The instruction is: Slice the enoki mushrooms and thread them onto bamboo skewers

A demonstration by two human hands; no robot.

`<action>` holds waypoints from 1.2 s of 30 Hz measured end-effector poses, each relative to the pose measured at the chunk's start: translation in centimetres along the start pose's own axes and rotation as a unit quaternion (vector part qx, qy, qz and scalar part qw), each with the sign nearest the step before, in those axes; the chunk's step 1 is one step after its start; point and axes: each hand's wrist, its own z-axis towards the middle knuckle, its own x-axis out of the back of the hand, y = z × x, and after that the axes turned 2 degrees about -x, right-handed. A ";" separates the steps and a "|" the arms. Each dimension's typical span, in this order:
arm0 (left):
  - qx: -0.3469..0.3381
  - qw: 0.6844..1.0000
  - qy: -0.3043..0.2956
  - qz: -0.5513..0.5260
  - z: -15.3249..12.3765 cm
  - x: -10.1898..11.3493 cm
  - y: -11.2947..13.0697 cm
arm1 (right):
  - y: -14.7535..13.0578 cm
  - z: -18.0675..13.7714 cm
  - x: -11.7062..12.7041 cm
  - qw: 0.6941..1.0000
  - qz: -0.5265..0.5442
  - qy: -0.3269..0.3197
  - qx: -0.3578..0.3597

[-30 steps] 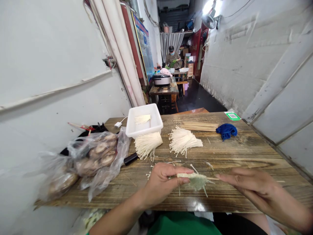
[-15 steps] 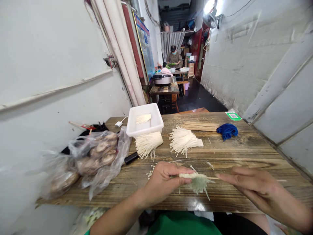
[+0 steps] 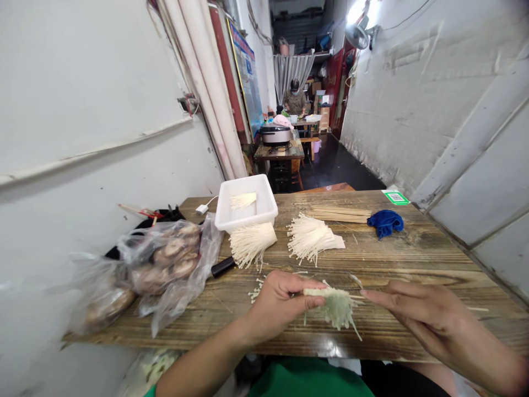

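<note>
Between the thumb and fingers of my left hand (image 3: 285,298) is pinched a small bunch of enoki mushrooms (image 3: 338,309), its stems and caps hanging toward the table's near edge. My right hand (image 3: 430,314) grips a thin wooden skewer (image 3: 475,309), whose far end shows beyond the hand on the right. The skewer's front part runs into the right side of the bunch. Further back lie two larger portions of enoki, one fanned pile (image 3: 312,240) in the middle and another pile (image 3: 253,242) in front of the white plastic tub (image 3: 268,212).
Inside the tub lies a flat enoki piece (image 3: 243,201). Behind the middle pile are several loose skewers (image 3: 341,214) beside a blue cloth (image 3: 385,223). Bagged brown mushrooms (image 3: 173,259) and a black handle (image 3: 223,267) occupy the left. A person (image 3: 295,99) works at a far table.
My right hand has shifted slightly left, bringing its fingertips closer to the enoki bunch along the skewer. My left hand keeps its pinch. The far person's head has bent lower.
</note>
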 end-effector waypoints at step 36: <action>0.157 0.973 0.075 -0.154 2.6 5.9 -3.7 | 2.7 3.0 -3.2 0.997 -0.073 0.017 -0.034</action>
